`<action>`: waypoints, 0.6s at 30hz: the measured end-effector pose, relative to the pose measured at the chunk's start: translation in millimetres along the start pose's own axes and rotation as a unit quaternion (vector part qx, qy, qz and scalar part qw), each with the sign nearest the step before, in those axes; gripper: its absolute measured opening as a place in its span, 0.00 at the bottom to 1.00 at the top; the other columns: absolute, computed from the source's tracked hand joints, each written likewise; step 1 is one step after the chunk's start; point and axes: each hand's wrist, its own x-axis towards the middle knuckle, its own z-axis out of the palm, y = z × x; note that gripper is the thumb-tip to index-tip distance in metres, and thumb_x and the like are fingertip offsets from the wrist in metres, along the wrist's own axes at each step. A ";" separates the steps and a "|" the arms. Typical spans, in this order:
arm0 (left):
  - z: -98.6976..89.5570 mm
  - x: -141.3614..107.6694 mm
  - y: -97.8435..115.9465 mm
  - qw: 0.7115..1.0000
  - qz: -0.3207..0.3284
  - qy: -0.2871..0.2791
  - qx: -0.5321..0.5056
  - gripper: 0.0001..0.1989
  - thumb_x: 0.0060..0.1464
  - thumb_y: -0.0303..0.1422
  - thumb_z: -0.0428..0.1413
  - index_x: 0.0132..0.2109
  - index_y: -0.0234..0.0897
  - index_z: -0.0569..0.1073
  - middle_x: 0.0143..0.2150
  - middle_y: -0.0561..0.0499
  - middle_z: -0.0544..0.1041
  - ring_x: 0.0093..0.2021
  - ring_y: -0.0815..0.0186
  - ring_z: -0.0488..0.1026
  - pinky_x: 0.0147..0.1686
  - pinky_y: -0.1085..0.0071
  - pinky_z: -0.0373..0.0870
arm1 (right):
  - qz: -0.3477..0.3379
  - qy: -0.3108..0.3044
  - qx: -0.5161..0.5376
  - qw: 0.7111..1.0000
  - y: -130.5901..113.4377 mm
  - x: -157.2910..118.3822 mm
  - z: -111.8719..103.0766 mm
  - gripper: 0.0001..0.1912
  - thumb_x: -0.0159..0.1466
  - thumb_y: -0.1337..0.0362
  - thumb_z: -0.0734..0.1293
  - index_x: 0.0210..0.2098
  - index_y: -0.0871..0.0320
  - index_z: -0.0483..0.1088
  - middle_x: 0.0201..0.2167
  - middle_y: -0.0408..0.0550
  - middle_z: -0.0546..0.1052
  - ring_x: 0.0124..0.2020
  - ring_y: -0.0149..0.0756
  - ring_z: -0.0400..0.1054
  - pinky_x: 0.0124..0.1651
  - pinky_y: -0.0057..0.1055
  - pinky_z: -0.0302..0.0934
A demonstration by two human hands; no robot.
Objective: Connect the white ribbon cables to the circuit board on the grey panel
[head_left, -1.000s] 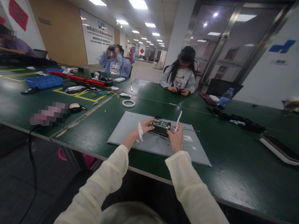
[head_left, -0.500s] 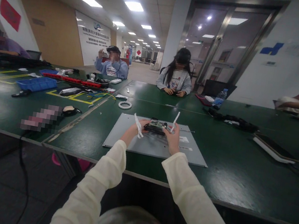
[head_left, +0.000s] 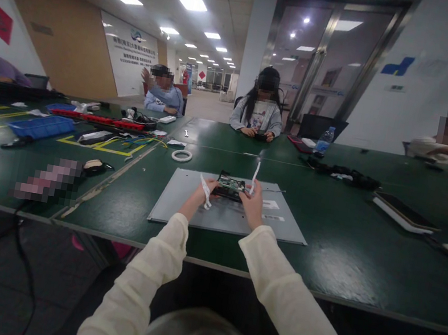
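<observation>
A small black device [head_left: 230, 187] with a green circuit board showing on top is held between both hands, above a grey flat panel [head_left: 173, 208] with white labels. My left hand [head_left: 200, 195] grips its left side, and a white strip [head_left: 205, 192] hangs over that hand. At the device's right side, my right hand [head_left: 254, 204] holds on with thumb and fingers. Another white strip [head_left: 256, 176] stands up beside the right fingers. The undersides of both hands are hidden.
A white ring [head_left: 181, 155] lies beyond the panel. To the left are a blue tray [head_left: 42, 127], a red strip [head_left: 104, 120], wires and a blurred pink object [head_left: 48, 179]. A black-and-white device [head_left: 404, 213] and a bottle [head_left: 325, 140] are at right. Several people sit around.
The view has shifted slightly, moving the scene leftward. The device is tilted a bit more, showing more of its board; both hands keep hold of it. One person across has lowered an arm.
</observation>
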 end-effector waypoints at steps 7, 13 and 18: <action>-17.4 -18.3 -9.8 0.992 0.083 0.058 0.079 0.07 0.42 0.30 0.59 0.21 0.36 0.69 0.26 0.44 0.74 0.49 0.51 0.69 0.48 0.62 0.66 | -0.045 -0.034 -0.140 0.989 -2.1 -6.0 -2.6 0.37 0.52 0.66 0.62 0.61 0.57 0.51 0.47 0.54 0.66 0.35 0.37 0.68 0.45 0.41 0.64; -17.5 -11.3 -13.2 0.986 0.148 0.073 0.027 0.15 0.45 0.32 0.58 0.42 0.34 0.72 0.41 0.41 0.76 0.51 0.56 0.69 0.52 0.61 0.61 | -0.084 -0.054 -0.230 0.968 2.9 -7.9 -1.8 0.39 0.51 0.67 0.62 0.62 0.55 0.48 0.49 0.55 0.64 0.41 0.43 0.66 0.48 0.49 0.61; -12.2 1.8 -26.3 0.992 0.119 0.042 -0.004 0.20 0.48 0.35 0.57 0.49 0.35 0.68 0.50 0.40 0.72 0.53 0.59 0.68 0.53 0.64 0.60 | -0.099 -0.058 -0.251 0.961 -0.3 -10.7 -2.4 0.39 0.51 0.67 0.63 0.61 0.60 0.49 0.48 0.57 0.64 0.47 0.46 0.62 0.53 0.47 0.57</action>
